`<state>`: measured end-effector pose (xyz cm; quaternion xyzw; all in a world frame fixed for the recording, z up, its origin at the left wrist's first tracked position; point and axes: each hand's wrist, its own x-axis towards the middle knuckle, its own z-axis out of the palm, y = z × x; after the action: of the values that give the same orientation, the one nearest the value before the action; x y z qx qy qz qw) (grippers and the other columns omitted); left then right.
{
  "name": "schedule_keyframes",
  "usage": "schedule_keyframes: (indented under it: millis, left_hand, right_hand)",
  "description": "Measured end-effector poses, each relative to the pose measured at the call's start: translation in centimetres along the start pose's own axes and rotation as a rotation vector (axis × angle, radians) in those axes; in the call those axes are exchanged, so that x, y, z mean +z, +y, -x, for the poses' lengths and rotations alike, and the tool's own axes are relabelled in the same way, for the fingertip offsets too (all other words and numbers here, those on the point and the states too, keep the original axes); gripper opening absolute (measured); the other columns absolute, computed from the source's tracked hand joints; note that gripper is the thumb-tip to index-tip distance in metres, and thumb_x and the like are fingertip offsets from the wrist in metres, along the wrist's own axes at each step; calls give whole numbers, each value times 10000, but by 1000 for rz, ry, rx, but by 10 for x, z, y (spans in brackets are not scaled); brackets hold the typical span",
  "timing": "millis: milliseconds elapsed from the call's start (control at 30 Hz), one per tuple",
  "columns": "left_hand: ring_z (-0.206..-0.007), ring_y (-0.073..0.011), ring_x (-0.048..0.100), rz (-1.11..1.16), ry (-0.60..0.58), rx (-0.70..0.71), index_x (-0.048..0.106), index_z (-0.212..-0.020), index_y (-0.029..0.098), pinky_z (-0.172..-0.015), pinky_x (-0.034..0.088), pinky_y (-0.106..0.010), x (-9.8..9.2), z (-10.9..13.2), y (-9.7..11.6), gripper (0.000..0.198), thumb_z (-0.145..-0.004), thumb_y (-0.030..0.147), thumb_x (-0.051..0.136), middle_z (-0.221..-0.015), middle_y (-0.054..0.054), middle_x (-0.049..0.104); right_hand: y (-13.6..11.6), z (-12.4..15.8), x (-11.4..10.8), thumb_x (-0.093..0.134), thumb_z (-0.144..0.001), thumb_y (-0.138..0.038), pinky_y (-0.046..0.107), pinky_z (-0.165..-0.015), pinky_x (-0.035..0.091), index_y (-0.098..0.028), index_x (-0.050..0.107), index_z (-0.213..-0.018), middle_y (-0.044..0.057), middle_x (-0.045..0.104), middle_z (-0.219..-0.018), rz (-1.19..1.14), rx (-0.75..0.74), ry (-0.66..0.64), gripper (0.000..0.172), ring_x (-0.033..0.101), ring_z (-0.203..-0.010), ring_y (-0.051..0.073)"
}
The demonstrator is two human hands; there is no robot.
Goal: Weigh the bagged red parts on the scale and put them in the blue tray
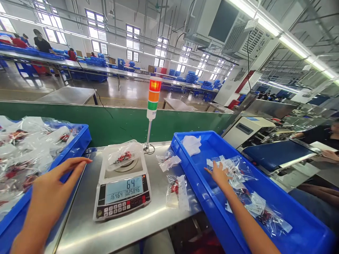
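Observation:
My left hand (pixel 46 199) is in the air left of the digital scale (pixel 122 197), with its fingers stretched out, the tips near one another and nothing visible in them. On the scale's pan rests a clear bag with red parts (pixel 124 157); the display reads 64 on its top line. My right hand (pixel 221 176) reaches into the right blue bin (pixel 212 144), fingers spread over several clear bags (pixel 238 169). Whether the fingertips touch those bags is hard to tell. Between scale and bin, two more bags lie on the metal table, the nearer bag (pixel 176 190) showing red parts.
At left stands a blue bin (pixel 84 134) heaped with bagged parts. A signal light (pixel 154 95) glows red behind the scale, before a green partition (pixel 119 123). Right of the bins is a dark blue conveyor (pixel 278 153), with a person (pixel 317 135) beside it.

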<state>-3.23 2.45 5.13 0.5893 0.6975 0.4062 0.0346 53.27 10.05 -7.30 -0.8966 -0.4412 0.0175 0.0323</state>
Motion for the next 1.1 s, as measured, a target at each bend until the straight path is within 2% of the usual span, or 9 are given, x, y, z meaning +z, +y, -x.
schedule_keyframes:
  millis: [100, 233, 367, 433, 500, 633, 733, 900, 1100]
  left_hand:
    - [-898, -266, 720, 95, -201, -2, 726, -912, 269, -862, 540, -368, 27, -13, 32, 451, -792, 620, 469, -966, -3, 789]
    - [-1003, -289, 712, 60, -318, 65, 696, -906, 248, -887, 506, -387, 62, -32, 51, 454, -805, 587, 411, -1033, -54, 786]
    - [-1030, -310, 697, -1, -333, 90, 677, -926, 229, -897, 484, -414, 82, -46, 51, 434, -842, 535, 381, -1067, -94, 777]
    - [-1030, -315, 695, -27, -326, 90, 674, -922, 225, -890, 482, -415, 84, -49, 49, 423, -855, 517, 375, -1066, -102, 775]
    - [-1034, -308, 695, -47, -318, 93, 673, -920, 228, -891, 483, -407, 84, -51, 48, 409, -868, 501, 372, -1069, -95, 775]
    - [-1018, -293, 699, -74, -321, 105, 675, -923, 231, -877, 485, -391, 84, -52, 44, 397, -877, 478, 368, -1057, -76, 780]
    - [-1008, -294, 697, -97, -317, 121, 676, -933, 225, -848, 489, -389, 88, -55, 43, 397, -877, 458, 359, -1055, -81, 779]
    - [-1033, -315, 681, -145, -291, 163, 693, -958, 194, -853, 497, -405, 103, -65, 42, 414, -886, 397, 339, -1101, -137, 758]
    - [-1084, -335, 680, -149, -312, 142, 712, -1080, 168, -867, 524, -400, 128, -66, 38, 453, -829, 477, 494, -1178, -161, 745]
  right_hand:
    - [40, -2, 35, 493, -982, -517, 636, -976, 487, -201, 361, -1589, 258, 285, -1655, 135, 50, -139, 697, 519, -1353, 497]
    - [64, -1, 47, 468, -989, -256, 442, -958, 523, -143, 480, -1485, 250, 527, -1470, 199, -145, -68, 509, 682, -1174, 350]
    - [70, -10, 34, 444, -1001, -274, 463, -989, 491, -113, 542, -1386, 247, 629, -1321, 195, -162, 28, 429, 614, -1242, 376]
    - [70, -16, 28, 446, -1010, -360, 520, -1004, 476, -98, 504, -1425, 275, 559, -1423, 181, -106, 129, 494, 529, -1328, 430]
    - [69, -21, 25, 454, -1010, -432, 568, -1003, 474, -114, 476, -1459, 270, 491, -1515, 156, -40, 143, 552, 473, -1380, 462]
    - [61, -23, 23, 458, -1017, -399, 576, -952, 499, -116, 572, -1347, 251, 652, -1346, 125, -57, -11, 449, 594, -1268, 435]
    - [54, -20, 19, 476, -1012, -313, 520, -911, 518, -116, 619, -1300, 231, 731, -1191, 111, -104, -21, 378, 686, -1128, 387]
    - [49, -15, -2, 416, -1013, -221, 373, -925, 500, -183, 718, -1215, 153, 765, -1168, 52, -164, 19, 364, 702, -1137, 298]
    - [51, 3, -48, 362, -1031, -370, 363, -806, 490, -196, 705, -1262, 154, 775, -1130, -51, -131, 190, 449, 715, -1037, 319]
